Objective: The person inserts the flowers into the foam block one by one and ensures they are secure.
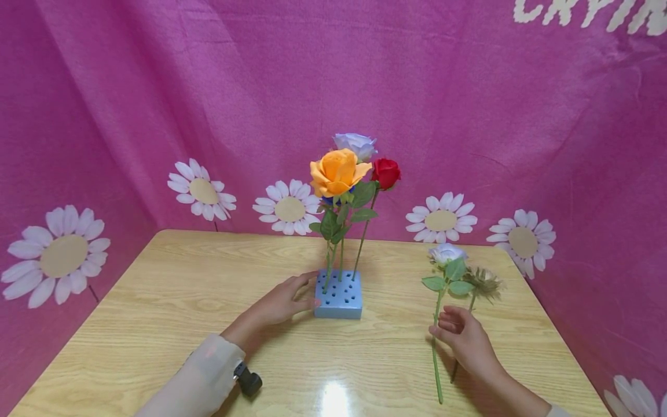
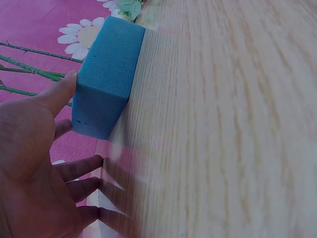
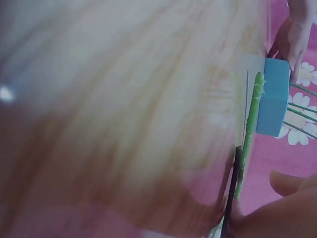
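Observation:
A light-blue foam block [image 1: 339,313] with holes in its top stands on the table, also seen in the left wrist view [image 2: 106,64]. Upright in it are an orange rose [image 1: 337,172], a red rose [image 1: 387,174], a pale purple flower [image 1: 355,145] and a partly hidden blue one. My left hand [image 1: 276,301] touches the block's left side with thumb and index finger, the others spread. My right hand [image 1: 471,344] is over the green stem [image 1: 436,370] of a lying pale purple flower [image 1: 447,253], fingers loosely bent, thumb apart from them. A brownish flower [image 1: 484,284] lies beside it.
The wooden table [image 1: 172,324] reaches back to a pink cloth [image 1: 260,87] printed with white daisies, which also hangs at both sides. A dark device [image 1: 247,379] is strapped at my left wrist. Light glares on the table's front.

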Demonstrator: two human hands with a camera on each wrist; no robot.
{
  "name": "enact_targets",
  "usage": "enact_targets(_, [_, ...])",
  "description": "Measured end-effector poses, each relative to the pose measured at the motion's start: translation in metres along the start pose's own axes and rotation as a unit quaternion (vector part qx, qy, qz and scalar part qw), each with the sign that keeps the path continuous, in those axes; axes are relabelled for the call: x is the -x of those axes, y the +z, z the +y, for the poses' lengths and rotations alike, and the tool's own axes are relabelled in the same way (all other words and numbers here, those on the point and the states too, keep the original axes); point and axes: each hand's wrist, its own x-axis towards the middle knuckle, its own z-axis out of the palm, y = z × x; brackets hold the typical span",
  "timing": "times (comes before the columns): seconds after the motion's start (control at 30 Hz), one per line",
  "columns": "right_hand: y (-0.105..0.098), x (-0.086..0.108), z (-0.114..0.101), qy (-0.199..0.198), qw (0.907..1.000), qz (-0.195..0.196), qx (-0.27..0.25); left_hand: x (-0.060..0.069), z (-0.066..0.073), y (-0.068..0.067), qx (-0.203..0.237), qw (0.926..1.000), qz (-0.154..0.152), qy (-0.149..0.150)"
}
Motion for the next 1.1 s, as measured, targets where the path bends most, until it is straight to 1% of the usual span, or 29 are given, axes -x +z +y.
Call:
enact_targets(0.23, [0.002, 0.0, 0.0, 0.022, 0.9996, -0.008, 0.014, -0.001, 0.0, 0.0, 0.008, 1.0, -0.002, 0.003])
enact_targets(0.4, [0.004, -0.003, -0.001, 0.02, 0.9991, -0.004, 0.036, -0.001, -0.001, 0.001, 0.01, 0.9999, -0.001, 0.009])
enact_targets(0.57, [0.005, -0.004, -0.002, 0.014, 0.9983, -0.003, 0.057, -0.001, -0.003, 0.001, 0.005, 1.0, -0.001, 0.004])
enact_targets(0.7, [0.005, -0.005, -0.001, 0.008, 0.9975, -0.01, 0.07, -0.001, -0.003, 0.0, 0.0, 1.0, -0.002, 0.0])
enact_targets(0.97, [0.005, -0.009, -0.003, -0.006, 0.9949, -0.016, 0.1, -0.001, -0.003, 0.0, 0.003, 1.0, -0.004, 0.008])
enact_targets(1.1, [0.005, -0.011, -0.004, -0.024, 0.9921, -0.012, 0.123, -0.001, -0.002, -0.001, 0.004, 0.9999, -0.003, 0.011])
